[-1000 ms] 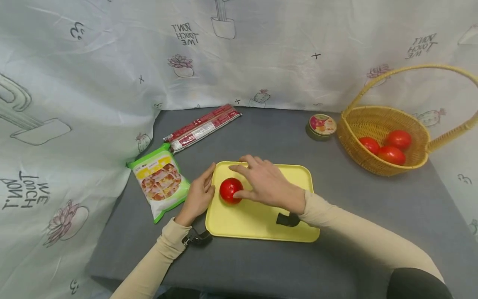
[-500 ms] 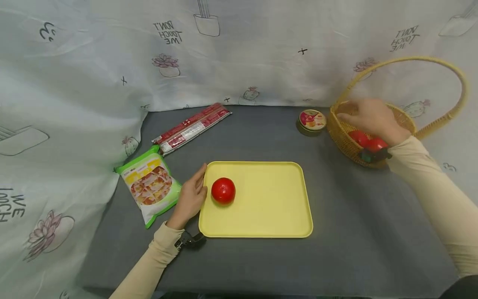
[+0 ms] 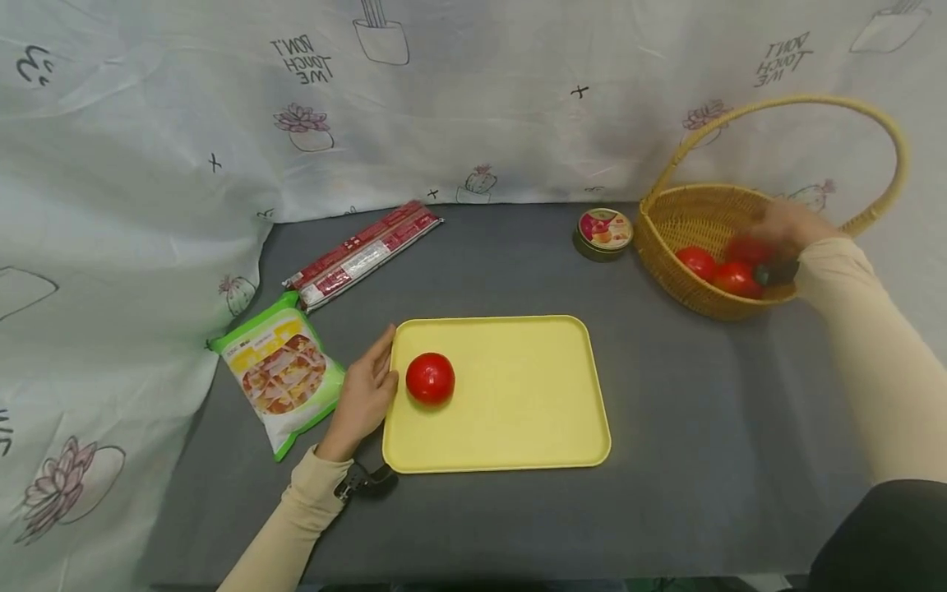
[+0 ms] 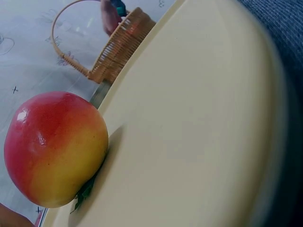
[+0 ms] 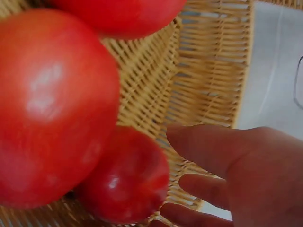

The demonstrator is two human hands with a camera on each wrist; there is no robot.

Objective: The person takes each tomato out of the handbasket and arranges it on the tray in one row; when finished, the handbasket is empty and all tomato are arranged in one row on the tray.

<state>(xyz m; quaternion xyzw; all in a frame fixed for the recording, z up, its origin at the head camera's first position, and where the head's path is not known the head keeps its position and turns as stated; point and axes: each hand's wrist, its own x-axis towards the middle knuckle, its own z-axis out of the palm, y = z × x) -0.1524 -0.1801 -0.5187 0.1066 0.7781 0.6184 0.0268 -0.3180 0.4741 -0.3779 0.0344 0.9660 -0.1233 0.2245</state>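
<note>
A red tomato (image 3: 430, 379) sits on the left part of a yellow tray (image 3: 518, 395); its green leaves show underneath in the left wrist view. My left hand (image 3: 362, 399) rests against the tray's left edge, fingers straight along the rim. Inside a wicker basket (image 3: 676, 284) at the right, my right hand (image 3: 793, 224) reaches in over several tomatoes, blurred in the head view. From the right wrist, its thumb and fingers (image 5: 203, 189) are spread beside the nearest tomato (image 5: 125, 177), with a visible gap and nothing held.
A round tin (image 3: 603, 233) stands left of the basket, whose tall handle (image 3: 784, 100) arches above the right hand. Two long red packets (image 3: 362, 255) lie at the back left. A green and white bag (image 3: 284, 370) lies just left of my left hand.
My right hand has left the tomato on the tray, moved right to the basket and lowered among the tomatoes there. The left hand stays at the tray edge. The head view has shifted slightly.
</note>
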